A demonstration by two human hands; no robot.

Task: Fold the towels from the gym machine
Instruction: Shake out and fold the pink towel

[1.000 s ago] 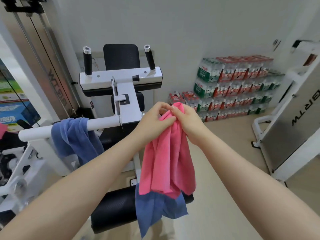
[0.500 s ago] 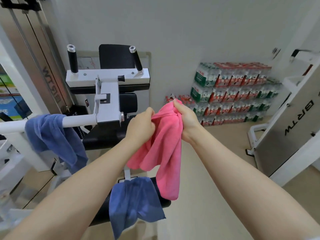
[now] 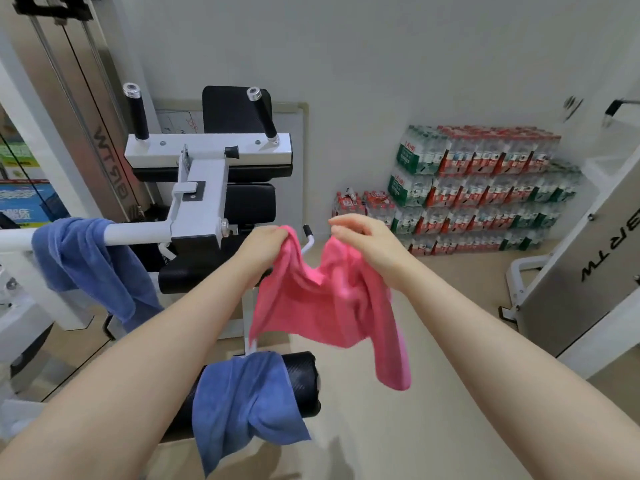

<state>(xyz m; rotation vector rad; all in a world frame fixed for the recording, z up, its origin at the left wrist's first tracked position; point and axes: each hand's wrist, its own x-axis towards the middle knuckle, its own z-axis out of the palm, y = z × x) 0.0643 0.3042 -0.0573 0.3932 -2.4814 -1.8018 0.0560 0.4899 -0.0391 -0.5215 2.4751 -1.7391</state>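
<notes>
Both hands, left hand (image 3: 263, 247) and right hand (image 3: 369, 242), clench the pink terry towel (image 3: 322, 299) beside the white "BRTW"-lettered gym machine (image 3: 204, 188).

Two bare forearms fill the lower part of the view, the left forearm (image 3: 145, 362) to the left of the pink terry-cloth towel (image 3: 322, 299) and the right forearm (image 3: 485, 334) to its right. Both are uncovered from wrist to the frame's edge, smooth and rounded. The left hand (image 3: 263, 247) and right hand (image 3: 367, 240), just above the towel, are bare too; the right fingertips (image 3: 333, 222) show short, plain nails
</notes>
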